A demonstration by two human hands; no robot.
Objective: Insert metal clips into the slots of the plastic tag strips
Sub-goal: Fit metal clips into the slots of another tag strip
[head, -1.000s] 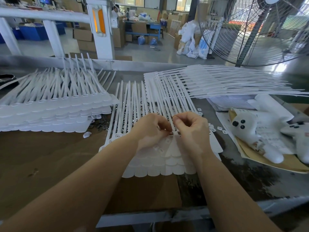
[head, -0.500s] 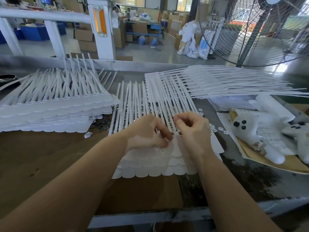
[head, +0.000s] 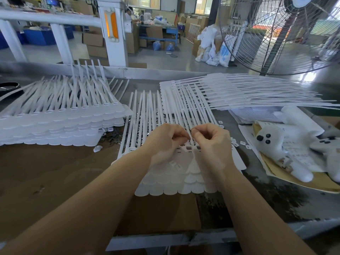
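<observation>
Grey factory worktop (head: 257,203): left hand (head: 165,142), right hand (head: 211,142) curling, fingertips meeting over light, bendy white plastic tag strips (head: 173,181); pinched clip too small to tell; gripping at stiff slotted heads.

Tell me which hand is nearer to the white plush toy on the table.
Right. The right hand works over the tag strips on the side toward the plush toy; the left hand sits beyond it, farther away.

Both forearms are bare, without sleeves; the left hand (head: 166,142) and right hand (head: 211,144) wear no gloves.
</observation>
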